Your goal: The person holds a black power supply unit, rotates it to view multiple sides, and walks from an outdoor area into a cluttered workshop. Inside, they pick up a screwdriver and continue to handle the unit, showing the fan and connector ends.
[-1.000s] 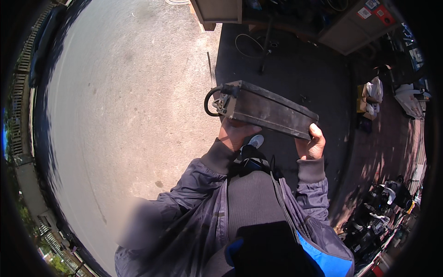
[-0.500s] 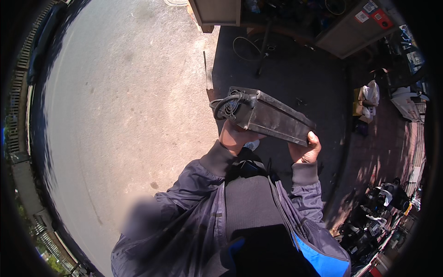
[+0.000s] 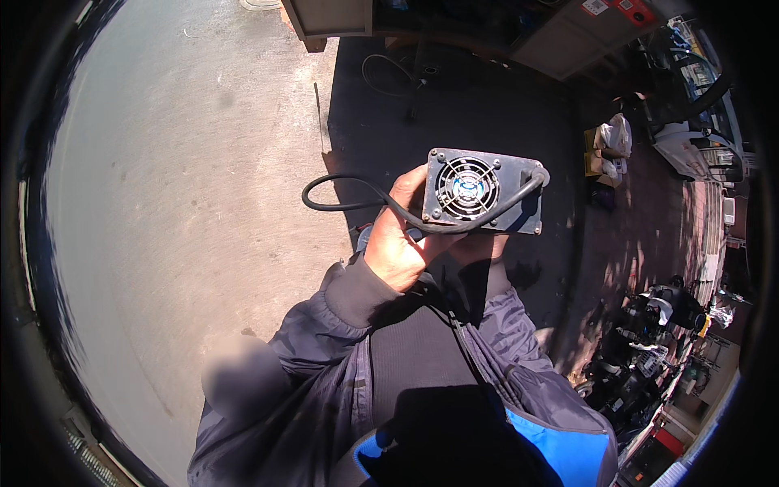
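A dark metal charger box (image 3: 527, 223) is held up in front of my chest, its end face turned toward me. A round cooling fan (image 3: 467, 188) behind a wire guard is set in that face. From a fitting at the face's right side a thick black cable (image 3: 341, 177) runs across its lower edge and loops out to the left. My left hand (image 3: 398, 247) grips the box's left side, thumb up along it, beside the cable. My right hand (image 3: 480, 247) supports the box from beneath; its fingers are mostly hidden.
Sunlit pavement (image 3: 195, 195) spreads to the left, with dark shaded ground under the box. A cabinet (image 3: 333, 18) stands at the far edge. Bags and boxes (image 3: 608, 150) sit at the right, and parked scooters (image 3: 641, 349) line the lower right.
The charger box has turned from showing its long side to showing its fan end. The cable now loops out leftward. My right hand has moved from the far end to underneath.
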Motion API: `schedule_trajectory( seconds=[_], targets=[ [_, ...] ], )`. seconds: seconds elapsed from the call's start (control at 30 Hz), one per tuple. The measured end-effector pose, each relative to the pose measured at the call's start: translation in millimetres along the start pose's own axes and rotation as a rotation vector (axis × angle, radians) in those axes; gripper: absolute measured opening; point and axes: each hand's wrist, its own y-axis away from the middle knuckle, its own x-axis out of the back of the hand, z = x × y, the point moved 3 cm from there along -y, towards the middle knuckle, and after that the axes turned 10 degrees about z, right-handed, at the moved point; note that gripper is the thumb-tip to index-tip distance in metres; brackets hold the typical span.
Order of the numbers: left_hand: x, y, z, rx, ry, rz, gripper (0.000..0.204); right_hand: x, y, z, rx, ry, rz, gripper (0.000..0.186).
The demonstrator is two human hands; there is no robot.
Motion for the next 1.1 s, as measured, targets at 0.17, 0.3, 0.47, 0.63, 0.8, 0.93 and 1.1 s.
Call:
schedule_trajectory(
  seconds=[0.17, 0.3, 0.47, 0.63, 0.8, 0.93, 1.1],
  targets=[
    [-4, 1, 5, -0.090, -0.154, -0.090, 0.086, 4, 7, 1, -0.077, -0.028, 0.121, 0.077],
    [-7, 4, 6, -0.094, -0.111, -0.120, 0.080, 6, 9, -1, -0.054, -0.002, -0.006, 0.076],
    [-8, 3, 4, -0.012, -0.151, -0.169, 0.081, 9, 7, -4, -0.032, -0.030, -0.015, 0.074],
    [-10, -4, 2, 0.074, -0.076, -0.180, 0.079, 13, 4, -11, -0.011, -0.068, -0.021, 0.073],
    [-11, -11, 2, -0.002, -0.078, -0.231, 0.081, 22, 2, -23, 0.065, -0.112, -0.026, 0.071],
    [-13, -19, 0, -0.071, -0.069, -0.264, 0.085, 30, 2, -31, 0.117, -0.122, -0.029, 0.070],
    [-15, -25, -2, -0.027, -0.085, -0.277, 0.080, 40, 4, -36, 0.152, -0.124, -0.027, 0.069]
  ],
)
